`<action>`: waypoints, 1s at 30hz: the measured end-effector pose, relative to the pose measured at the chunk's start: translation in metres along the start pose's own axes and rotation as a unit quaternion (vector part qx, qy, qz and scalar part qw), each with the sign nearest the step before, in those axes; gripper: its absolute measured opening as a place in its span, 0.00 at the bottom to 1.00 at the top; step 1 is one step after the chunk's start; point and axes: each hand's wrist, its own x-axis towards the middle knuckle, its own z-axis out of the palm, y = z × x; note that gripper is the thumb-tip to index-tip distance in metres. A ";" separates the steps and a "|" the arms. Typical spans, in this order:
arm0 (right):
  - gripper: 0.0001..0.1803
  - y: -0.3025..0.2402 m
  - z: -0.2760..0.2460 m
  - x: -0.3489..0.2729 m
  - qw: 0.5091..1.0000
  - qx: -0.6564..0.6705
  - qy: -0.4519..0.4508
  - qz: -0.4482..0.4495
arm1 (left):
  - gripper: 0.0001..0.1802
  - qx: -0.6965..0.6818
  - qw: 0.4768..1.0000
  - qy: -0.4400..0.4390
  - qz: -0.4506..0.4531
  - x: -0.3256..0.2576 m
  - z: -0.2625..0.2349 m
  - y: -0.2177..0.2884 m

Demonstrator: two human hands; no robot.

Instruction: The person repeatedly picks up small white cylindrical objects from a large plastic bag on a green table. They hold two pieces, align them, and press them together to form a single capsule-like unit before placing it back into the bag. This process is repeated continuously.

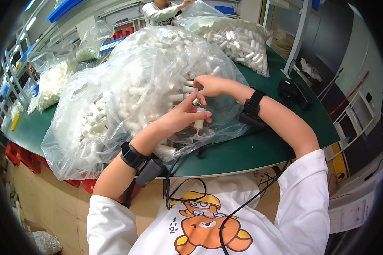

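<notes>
White cylinder [199, 123] stands nearly upright at the fingertips of the left hand, its thin metal pin pointing down over the crumpled plastic at the near edge of a large clear bag [151, 70].

From the left, 1 bag of pale pieces [57, 80] sits on the green table [259, 149], with a yellow stick [15, 123] near the rim and red crates [27, 158] below. Next comes the large clear bag, filled with many similar cylinders [93, 121]. A black strap device [142, 162] circles the left wrist.

The left hand [183, 116] is partly closed: its thumb lies across the upper part of the cylinder, which sits just beneath the fingertips, the lower body and pin left uncovered. A 2nd small white piece [196, 102] shows by the index finger; whether it is gripped I cannot tell.

Just beyond, the right hand [211, 86] has its fingers bent, tips at the cylinders in the bag; I cannot tell whether it has hold of 1. Behind it stands another full bag [247, 46]. Farther right are a 2nd strap device [252, 107] on the right forearm and a black device [294, 92] on the table.
</notes>
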 end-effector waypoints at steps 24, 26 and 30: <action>0.15 -0.053 -0.030 -0.134 0.775 0.596 0.210 0.012 | 0.15 -0.209 0.952 -0.096 0.203 -0.012 0.006 0.026; 0.16 -0.051 -0.025 -0.134 0.732 0.659 0.171 -0.013 | 0.15 -0.250 0.939 -0.124 0.200 -0.012 0.003 0.028; 0.17 -0.044 -0.017 -0.129 0.727 0.672 0.134 -0.048 | 0.12 -0.298 0.927 -0.136 0.183 -0.011 0.000 0.028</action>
